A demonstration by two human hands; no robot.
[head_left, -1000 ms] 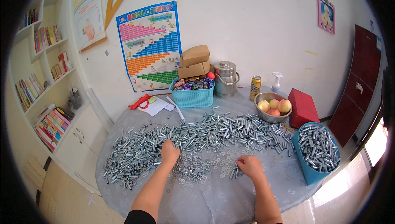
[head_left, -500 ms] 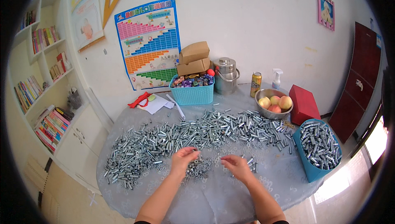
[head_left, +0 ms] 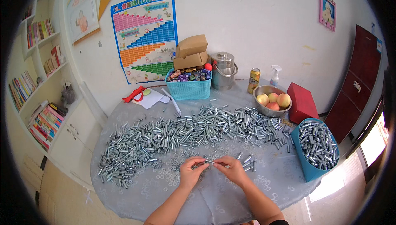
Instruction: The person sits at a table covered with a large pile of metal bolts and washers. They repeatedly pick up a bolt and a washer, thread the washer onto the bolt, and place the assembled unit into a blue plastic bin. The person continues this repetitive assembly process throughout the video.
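Note:
My left hand [head_left: 190, 171] and my right hand [head_left: 233, 169] meet low over the near middle of the round table [head_left: 148, 192]. Between their fingertips they hold one small metal bolt [head_left: 211, 162], lying roughly level. A wide band of silver bolts [head_left: 181, 130] stretches across the table just beyond the hands. Small washers [head_left: 175, 163] lie scattered to the left of my left hand. A few loose bolts [head_left: 247, 162] lie right of my right hand.
A blue bin [head_left: 315, 148] full of bolts stands at the table's right edge. Behind are a metal bowl of peaches [head_left: 272, 101], a red box [head_left: 303, 101], a can [head_left: 253, 80], a spray bottle [head_left: 275, 75], a steel pot [head_left: 224, 70] and a teal basket [head_left: 188, 82] with cardboard boxes [head_left: 190, 51].
Both hands have drawn in from the piles of bolts and washers toward each other and now hold a bolt between them.

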